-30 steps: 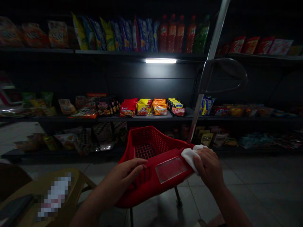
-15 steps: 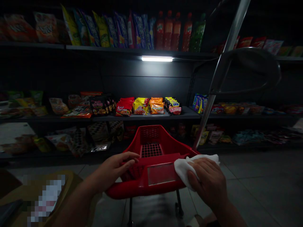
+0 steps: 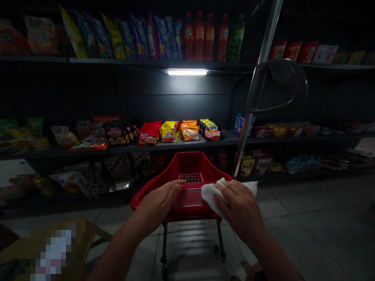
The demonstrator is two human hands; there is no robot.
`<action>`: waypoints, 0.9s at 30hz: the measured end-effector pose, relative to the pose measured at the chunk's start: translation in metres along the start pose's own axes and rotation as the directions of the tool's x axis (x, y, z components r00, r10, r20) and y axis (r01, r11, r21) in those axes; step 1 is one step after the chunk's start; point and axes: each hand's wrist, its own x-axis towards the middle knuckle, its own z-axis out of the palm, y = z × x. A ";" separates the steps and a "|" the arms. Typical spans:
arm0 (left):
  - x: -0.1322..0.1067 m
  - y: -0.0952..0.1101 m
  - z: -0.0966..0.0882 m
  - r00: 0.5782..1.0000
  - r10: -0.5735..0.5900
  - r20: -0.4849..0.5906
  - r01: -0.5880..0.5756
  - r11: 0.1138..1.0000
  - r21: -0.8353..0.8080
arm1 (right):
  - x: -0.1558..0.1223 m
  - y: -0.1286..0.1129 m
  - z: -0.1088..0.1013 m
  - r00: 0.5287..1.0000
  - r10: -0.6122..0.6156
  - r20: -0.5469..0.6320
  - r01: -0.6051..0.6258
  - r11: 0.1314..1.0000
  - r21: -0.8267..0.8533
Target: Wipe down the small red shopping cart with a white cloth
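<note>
A red shopping cart (image 3: 142, 194) stands before me, its grid-bottomed basket facing the shelves. My left hand (image 3: 161, 203) lies at the left part of the cart's handle end, fingers stretched out beside a pale rectangular panel (image 3: 187, 198); it holds nothing that I can see. In my right hand (image 3: 238, 203) is a bunched white cloth (image 3: 211, 194), pressed against the right side of that handle end. The palm and fingers hide part of the cloth and the cart's right corner.
Dark shelves carry snack packets (image 3: 190, 130), chip bags (image 3: 99, 35) and bottles (image 3: 199, 37) under a lit tube (image 3: 187, 72). A metal pole (image 3: 249, 105) with a looped handle rises right of the cart. A tan stool-like seat (image 3: 82, 234) stands lower left.
My left hand has moved right, onto the cart's handle end by the panel. The right hand and cloth have shifted left. The cart appears turned and a little farther away; the view has shifted.
</note>
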 end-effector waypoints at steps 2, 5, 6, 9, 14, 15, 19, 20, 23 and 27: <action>-0.002 0.011 0.010 1.000 -0.004 0.029 -0.002 0.980 0.198 | 0.013 -0.032 0.012 0.998 -0.061 0.001 0.061 0.997 0.041; -0.003 0.018 0.015 0.996 -0.040 0.077 0.009 0.931 0.364 | 0.021 -0.058 0.026 0.990 -0.138 -0.033 0.140 0.987 0.077; -0.003 0.019 0.014 0.996 -0.049 0.077 0.015 0.922 0.388 | 0.020 -0.058 0.026 0.987 -0.158 -0.040 0.160 0.984 0.081; -0.003 0.022 0.013 0.997 -0.055 0.051 0.026 0.891 0.453 | 0.009 -0.037 0.016 0.978 -0.200 -0.052 0.203 0.977 0.071; -0.002 0.023 0.020 0.997 -0.078 0.005 0.067 0.883 0.465 | -0.019 0.047 -0.008 0.982 -0.147 -0.120 0.149 0.989 0.007; -0.002 0.023 0.021 0.998 -0.070 0.008 0.059 0.888 0.455 | -0.024 0.062 -0.011 0.983 -0.137 -0.125 0.141 0.990 0.028; -0.001 0.019 0.024 0.998 -0.057 0.013 0.047 0.905 0.423 | -0.033 0.082 -0.013 0.988 -0.079 -0.134 0.096 0.987 0.127; -0.002 0.017 0.023 0.998 -0.057 0.006 0.049 0.906 0.421 | -0.033 0.078 -0.013 0.989 -0.062 -0.138 0.080 0.988 0.131; -0.005 0.009 0.019 0.999 -0.033 0.003 0.029 0.907 0.419 | -0.025 0.064 -0.018 0.995 -0.078 -0.070 0.088 0.983 0.161; -0.012 -0.004 0.010 1.000 0.001 0.014 -0.006 0.929 0.371 | 0.004 0.062 -0.035 0.919 -0.292 0.266 0.210 0.931 0.298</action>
